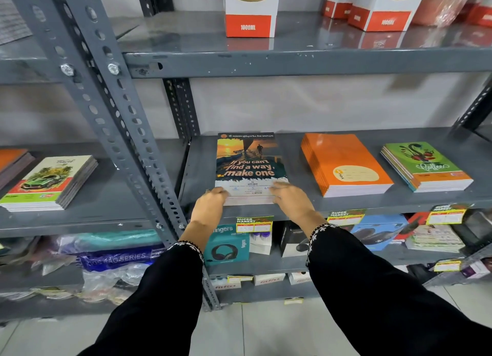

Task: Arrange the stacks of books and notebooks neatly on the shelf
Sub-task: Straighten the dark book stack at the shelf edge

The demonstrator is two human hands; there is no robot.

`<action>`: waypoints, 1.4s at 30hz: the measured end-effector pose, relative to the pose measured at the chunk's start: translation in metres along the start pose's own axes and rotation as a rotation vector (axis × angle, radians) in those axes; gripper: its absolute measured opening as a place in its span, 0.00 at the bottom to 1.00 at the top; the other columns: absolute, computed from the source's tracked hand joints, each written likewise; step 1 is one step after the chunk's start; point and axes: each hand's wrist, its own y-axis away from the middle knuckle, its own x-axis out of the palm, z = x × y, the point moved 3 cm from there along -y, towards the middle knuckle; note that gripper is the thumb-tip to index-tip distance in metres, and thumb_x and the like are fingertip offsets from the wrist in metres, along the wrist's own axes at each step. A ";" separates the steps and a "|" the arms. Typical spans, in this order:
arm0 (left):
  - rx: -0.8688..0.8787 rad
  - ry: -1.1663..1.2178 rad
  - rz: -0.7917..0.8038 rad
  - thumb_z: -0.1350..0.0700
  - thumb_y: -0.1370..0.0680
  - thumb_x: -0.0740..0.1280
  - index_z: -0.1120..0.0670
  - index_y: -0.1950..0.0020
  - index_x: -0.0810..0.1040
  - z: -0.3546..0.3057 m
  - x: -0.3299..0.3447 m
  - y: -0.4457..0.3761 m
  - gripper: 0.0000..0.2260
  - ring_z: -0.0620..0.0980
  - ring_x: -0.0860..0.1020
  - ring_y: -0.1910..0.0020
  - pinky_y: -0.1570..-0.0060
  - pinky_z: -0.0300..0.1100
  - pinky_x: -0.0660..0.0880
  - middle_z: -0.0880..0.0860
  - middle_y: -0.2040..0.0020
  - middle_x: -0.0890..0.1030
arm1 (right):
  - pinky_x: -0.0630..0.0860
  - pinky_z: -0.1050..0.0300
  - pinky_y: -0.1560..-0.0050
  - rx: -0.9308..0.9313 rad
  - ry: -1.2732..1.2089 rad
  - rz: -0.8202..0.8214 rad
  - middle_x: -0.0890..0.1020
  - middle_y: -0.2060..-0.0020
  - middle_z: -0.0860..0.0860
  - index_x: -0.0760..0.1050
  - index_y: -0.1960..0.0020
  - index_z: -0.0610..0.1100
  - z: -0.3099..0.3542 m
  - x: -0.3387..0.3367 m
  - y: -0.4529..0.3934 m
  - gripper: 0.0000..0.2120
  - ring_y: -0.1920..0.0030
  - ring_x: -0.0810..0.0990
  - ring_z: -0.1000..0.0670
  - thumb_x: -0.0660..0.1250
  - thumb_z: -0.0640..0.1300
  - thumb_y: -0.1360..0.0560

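Landmark: the sunset-cover stack point(251, 166) on the middle shelf point(399, 199), at its front edge. Far left of it, past the grey upright point(111, 121), sits the car-cover stack point(50, 182) in the next bay. Left hand point(213, 203) clamps the landmark stack's near-left corner, fingers curled over the edge. Right hand point(291, 198) presses the near-right corner, fingers flat on the cover. The hands are set apart, one per corner. Right of it lies the orange stack point(346, 163), slightly skewed; further right, the green stack point(426, 166), also skewed. Judgement: thin soft-cover notebooks, glossy, so the layers likely slide; moderately heavy as a pile. Best gripped by both side edges, squeezing to keep it square.
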 end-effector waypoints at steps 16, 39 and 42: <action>-0.105 0.084 -0.055 0.70 0.25 0.63 0.59 0.42 0.81 -0.001 0.001 -0.002 0.15 0.58 0.81 0.47 0.48 0.48 0.79 0.56 0.42 0.81 | 0.69 0.52 0.30 -0.066 0.110 -0.030 0.68 0.27 0.47 0.66 0.28 0.42 0.007 0.000 -0.003 0.23 0.29 0.70 0.47 0.57 0.32 0.23; -0.374 0.335 -0.082 0.67 0.22 0.61 0.59 0.47 0.83 0.001 -0.006 0.004 0.12 0.62 0.82 0.51 0.52 0.47 0.79 0.61 0.49 0.85 | 0.74 0.50 0.41 0.287 -0.125 -0.071 0.80 0.42 0.37 0.75 0.35 0.41 -0.013 -0.007 0.007 0.17 0.40 0.77 0.38 0.60 0.36 0.22; -0.334 0.270 -0.053 0.67 0.22 0.60 0.58 0.46 0.83 0.003 -0.003 0.001 0.14 0.62 0.82 0.51 0.52 0.48 0.80 0.61 0.49 0.85 | 0.74 0.50 0.41 0.288 -0.140 -0.061 0.80 0.42 0.37 0.75 0.35 0.41 -0.015 -0.008 0.006 0.17 0.40 0.77 0.38 0.61 0.37 0.23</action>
